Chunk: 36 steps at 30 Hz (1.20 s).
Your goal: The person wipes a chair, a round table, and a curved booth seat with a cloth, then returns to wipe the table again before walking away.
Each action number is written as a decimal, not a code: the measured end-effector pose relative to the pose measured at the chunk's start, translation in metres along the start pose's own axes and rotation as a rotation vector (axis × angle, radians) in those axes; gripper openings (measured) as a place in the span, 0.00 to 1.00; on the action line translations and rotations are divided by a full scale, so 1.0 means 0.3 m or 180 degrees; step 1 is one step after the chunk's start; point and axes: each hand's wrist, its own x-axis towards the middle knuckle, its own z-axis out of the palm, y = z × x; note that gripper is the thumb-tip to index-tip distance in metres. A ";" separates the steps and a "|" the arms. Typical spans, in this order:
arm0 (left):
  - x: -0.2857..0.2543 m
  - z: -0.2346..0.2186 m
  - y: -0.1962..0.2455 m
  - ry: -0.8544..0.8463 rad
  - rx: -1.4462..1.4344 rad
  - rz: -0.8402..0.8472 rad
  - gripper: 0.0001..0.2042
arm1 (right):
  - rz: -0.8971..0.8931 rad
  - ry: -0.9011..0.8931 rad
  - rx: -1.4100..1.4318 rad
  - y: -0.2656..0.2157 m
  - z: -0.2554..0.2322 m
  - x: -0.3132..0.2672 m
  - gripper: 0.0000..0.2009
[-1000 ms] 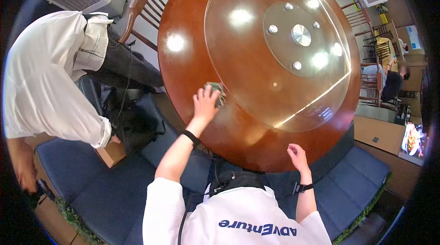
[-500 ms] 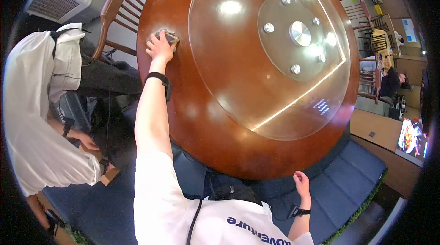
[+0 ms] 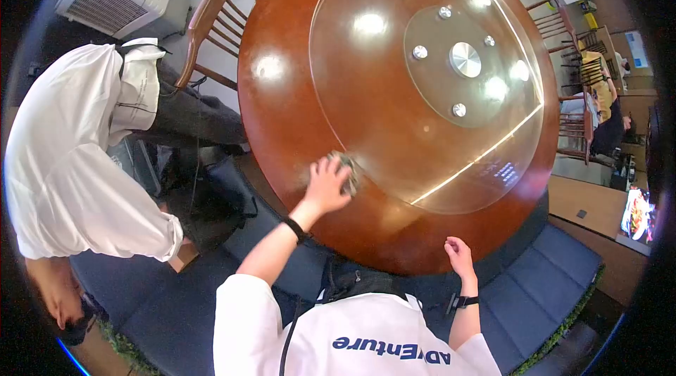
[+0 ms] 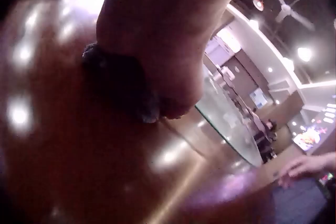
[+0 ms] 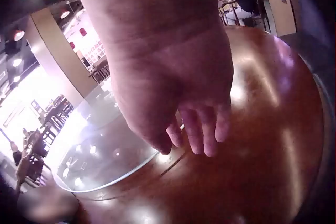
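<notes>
My left hand (image 3: 328, 188) is over the near-left part of a round reddish-brown table (image 3: 282, 122). It grips a bunched dark greenish cloth (image 3: 348, 173), which pokes out past the fingers and lies against the tabletop. In the left wrist view the cloth (image 4: 118, 79) shows as a dark lump under the palm, mostly in shadow. Beside the table's near edge hangs my right hand (image 3: 459, 257), holding nothing, its fingers loosely bent. The right wrist view shows those fingers pointing down in front of the table's glossy surface.
A round glass turntable (image 3: 366, 94) with metal discs covers the table's middle; its rim runs close to the cloth. A person in a white shirt (image 3: 77, 158) bends over the dark blue bench (image 3: 151, 298) at left. A wooden chair (image 3: 211, 24) stands behind the table's left edge.
My left hand swept the cloth out to the table's far-left edge half a second ago, then came back toward me beside the glass. The right hand stays near the table's edge.
</notes>
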 end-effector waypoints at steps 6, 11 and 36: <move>-0.061 0.054 -0.032 0.0053 -0.0095 0.0118 0.32 | 0.0069 -0.0114 -0.0090 -0.058 0.010 -0.017 0.15; 0.226 -0.108 -0.298 0.0414 0.0441 -0.0306 0.34 | 0.0361 -0.0104 -0.0224 -0.021 -0.030 -0.089 0.16; -0.322 0.145 0.002 0.1210 0.0542 -0.1742 0.36 | -0.0019 0.0089 -0.0146 0.253 -0.165 -0.128 0.18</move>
